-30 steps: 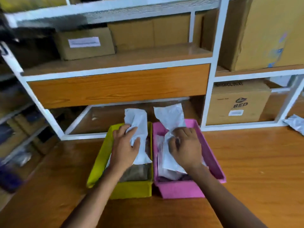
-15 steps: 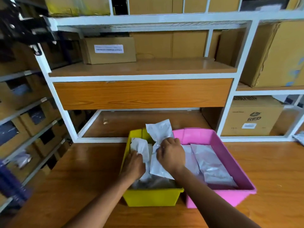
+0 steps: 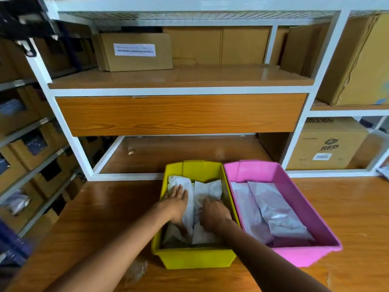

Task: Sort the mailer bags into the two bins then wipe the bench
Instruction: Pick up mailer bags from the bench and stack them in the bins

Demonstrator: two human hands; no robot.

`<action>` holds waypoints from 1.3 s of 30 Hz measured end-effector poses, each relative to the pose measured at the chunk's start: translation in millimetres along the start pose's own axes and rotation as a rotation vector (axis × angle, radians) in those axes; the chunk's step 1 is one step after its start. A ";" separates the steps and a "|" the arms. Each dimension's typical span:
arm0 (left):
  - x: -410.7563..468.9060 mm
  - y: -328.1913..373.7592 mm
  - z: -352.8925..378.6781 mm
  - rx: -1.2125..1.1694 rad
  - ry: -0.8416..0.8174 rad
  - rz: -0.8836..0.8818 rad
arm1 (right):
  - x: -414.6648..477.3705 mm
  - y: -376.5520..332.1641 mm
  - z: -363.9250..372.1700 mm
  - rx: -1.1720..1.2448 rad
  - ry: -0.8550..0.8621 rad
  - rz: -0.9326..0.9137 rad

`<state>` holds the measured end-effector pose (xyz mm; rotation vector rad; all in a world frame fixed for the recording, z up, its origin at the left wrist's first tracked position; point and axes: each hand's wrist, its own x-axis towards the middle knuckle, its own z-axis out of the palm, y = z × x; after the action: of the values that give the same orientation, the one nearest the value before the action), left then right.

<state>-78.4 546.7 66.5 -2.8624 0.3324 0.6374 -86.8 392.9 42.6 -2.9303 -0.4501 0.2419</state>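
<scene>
Left hand point(image 3: 176, 204): my fingers lie straight, pressed flat on a white mailer bag point(image 3: 181, 186) inside the yellow bin point(image 3: 195, 259).
Right hand point(image 3: 214, 211): fingers are curled down onto a second white bag point(image 3: 208, 189) and seem to pinch a fold of it, near the yellow bin's right wall.
Handling: I judge these bags light, soft and slick, with contents that shift. An edge or corner pinch should hold better than a flat palm.
Bags and grip: both lie lengthways in the yellow bin under my palms, their far ends reaching past my fingertips toward its back wall.
Pink bin point(image 3: 303, 257): it touches the yellow bin's right side and holds grey mailer bags point(image 3: 277, 209).
Bench point(image 3: 105, 207): a stray bag point(image 3: 384, 172) lies well right of the yellow bin, beyond the pink one. The wiping is not yet begun.
</scene>
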 end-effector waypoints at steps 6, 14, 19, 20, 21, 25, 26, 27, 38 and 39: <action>8.6 -12.3 -7.7 0.070 -0.039 -0.001 | 17.4 12.7 7.1 -0.164 -0.139 -0.106; 25.9 0.1 11.9 0.022 -0.079 -0.052 | 21.1 15.3 32.3 -0.108 -0.197 -0.071; 11.4 -7.0 -7.2 -0.124 -0.038 0.006 | 12.4 15.9 -8.2 -0.013 -0.015 -0.127; 6.3 -5.1 -15.2 -0.140 -0.005 0.009 | 5.5 17.6 -19.7 0.022 0.061 -0.138; 1.3 -1.7 -24.0 -0.149 0.056 0.017 | -2.5 20.8 -30.7 0.055 0.144 -0.149; -22.9 32.8 -54.6 -0.350 0.543 0.085 | -42.3 48.1 -67.2 0.169 0.460 -0.161; -27.7 46.2 -58.0 -0.428 0.676 0.114 | -53.5 58.7 -74.2 0.186 0.533 -0.137; -31.9 61.0 -61.1 -0.493 0.796 0.144 | -64.7 70.8 -79.5 0.202 0.599 -0.117; -64.4 282.8 -81.6 -0.807 1.177 0.348 | -228.0 231.5 -107.6 0.319 0.858 0.030; -65.3 302.3 -80.6 -0.833 1.167 0.352 | -240.8 246.6 -105.4 0.321 0.871 0.051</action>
<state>-182.1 250.3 125.8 -3.6262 0.8857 -1.2715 -224.5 71.7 131.0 -2.4095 -0.1680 -0.8401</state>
